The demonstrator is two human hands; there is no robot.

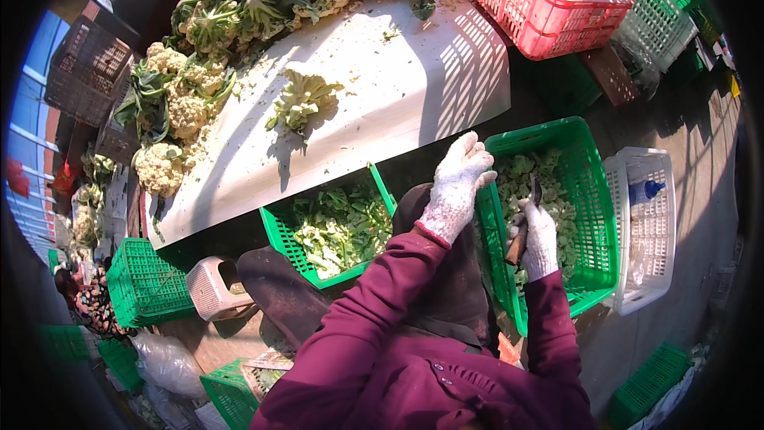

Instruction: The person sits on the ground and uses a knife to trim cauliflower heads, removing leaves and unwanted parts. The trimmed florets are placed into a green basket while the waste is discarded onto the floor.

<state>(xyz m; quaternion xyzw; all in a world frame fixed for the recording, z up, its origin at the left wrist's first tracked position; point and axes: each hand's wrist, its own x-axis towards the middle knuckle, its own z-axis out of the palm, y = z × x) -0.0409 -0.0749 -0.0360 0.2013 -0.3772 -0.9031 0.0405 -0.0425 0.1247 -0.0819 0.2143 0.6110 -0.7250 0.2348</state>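
Observation:
My right hand (pixel 540 242), in a white knit glove, is closed around a knife (pixel 517 245) with a brown handle. Its short, dark, curved blade points away from me. Below that hand a green plastic crate (pixel 588 203) holds many cut cauliflower florets (pixel 558 176). My left hand (pixel 456 182), also gloved, is beside the crate's left rim with its fingers extended; I see nothing in it, and whether it touches the rim I cannot tell. On the white-covered table (pixel 382 77) ahead lies a trimmed cauliflower stem with leaf stubs (pixel 301 98).
Cauliflower heads (pixel 185 101) with leaves are heaped along the table's far left. Between table and knees stands a green crate of leaf trimmings (pixel 340 233). A red crate (pixel 537 12) is at upper right, a white crate (pixel 650 239) on the right, a plastic stool (pixel 209 289) on the left.

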